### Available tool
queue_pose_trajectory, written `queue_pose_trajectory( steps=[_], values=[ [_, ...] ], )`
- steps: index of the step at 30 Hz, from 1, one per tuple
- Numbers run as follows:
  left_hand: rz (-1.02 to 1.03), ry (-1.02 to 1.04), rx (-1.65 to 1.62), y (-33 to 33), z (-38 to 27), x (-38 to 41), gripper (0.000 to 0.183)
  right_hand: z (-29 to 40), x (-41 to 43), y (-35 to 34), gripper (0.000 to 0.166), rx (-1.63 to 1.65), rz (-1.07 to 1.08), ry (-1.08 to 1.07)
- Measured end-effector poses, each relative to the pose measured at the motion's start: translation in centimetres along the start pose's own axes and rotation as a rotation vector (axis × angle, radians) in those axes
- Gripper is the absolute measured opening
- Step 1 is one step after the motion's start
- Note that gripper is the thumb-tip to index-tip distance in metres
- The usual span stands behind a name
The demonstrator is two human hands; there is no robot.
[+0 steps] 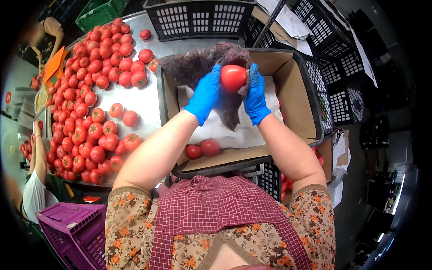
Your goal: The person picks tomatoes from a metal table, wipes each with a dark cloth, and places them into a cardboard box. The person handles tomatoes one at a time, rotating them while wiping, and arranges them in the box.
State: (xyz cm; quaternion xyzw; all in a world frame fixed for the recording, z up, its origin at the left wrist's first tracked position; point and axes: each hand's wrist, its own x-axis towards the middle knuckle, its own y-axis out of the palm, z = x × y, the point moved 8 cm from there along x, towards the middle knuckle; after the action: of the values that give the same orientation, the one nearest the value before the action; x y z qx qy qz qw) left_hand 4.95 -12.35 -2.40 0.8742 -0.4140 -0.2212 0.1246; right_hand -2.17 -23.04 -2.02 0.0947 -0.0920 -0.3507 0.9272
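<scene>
Between my blue-gloved hands is a red tomato [233,78], held above a black plastic crate [308,91]. My left hand [206,96] grips its left side. My right hand [255,98] holds a grey-brown cloth [202,62] against the tomato's right side; the cloth also drapes behind and hangs below it. Brown cardboard [287,71] lines the crate walls. Inside lies a sheet of white paper [209,135], with two tomatoes [210,147] showing at its near edge. More red shows along the paper's right edge, mostly hidden.
Many loose tomatoes [79,133] cover the metal table [148,98] on the left. A black crate [202,18] stands beyond, with stacked crates [341,106] to the right. A purple crate [76,222] is at lower left. Another person's arm [40,158] reaches in at far left.
</scene>
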Motion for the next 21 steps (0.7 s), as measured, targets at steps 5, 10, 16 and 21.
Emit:
queue_pose_trajectory(
  steps=[5,10,16,21],
  values=[
    [-0.038,0.123,0.244,-1.1,1.1,0.8,0.057,1.3,-0.7,1.6,0.042,-0.214,0.065,-0.106],
    [0.121,-0.263,-0.378,2.3,-0.3,-2.8,0.060,-0.9,-1.5,2.6,0.051,0.414,-0.026,0.167],
    [-0.063,-0.038,0.026,-1.3,0.1,0.0,0.055,-1.8,0.4,0.1,0.049,0.090,0.035,0.076],
    [0.113,0.111,0.159,-1.0,0.1,0.6,0.049,-1.2,0.4,0.1,0.044,-0.105,0.129,-0.002]
  ],
)
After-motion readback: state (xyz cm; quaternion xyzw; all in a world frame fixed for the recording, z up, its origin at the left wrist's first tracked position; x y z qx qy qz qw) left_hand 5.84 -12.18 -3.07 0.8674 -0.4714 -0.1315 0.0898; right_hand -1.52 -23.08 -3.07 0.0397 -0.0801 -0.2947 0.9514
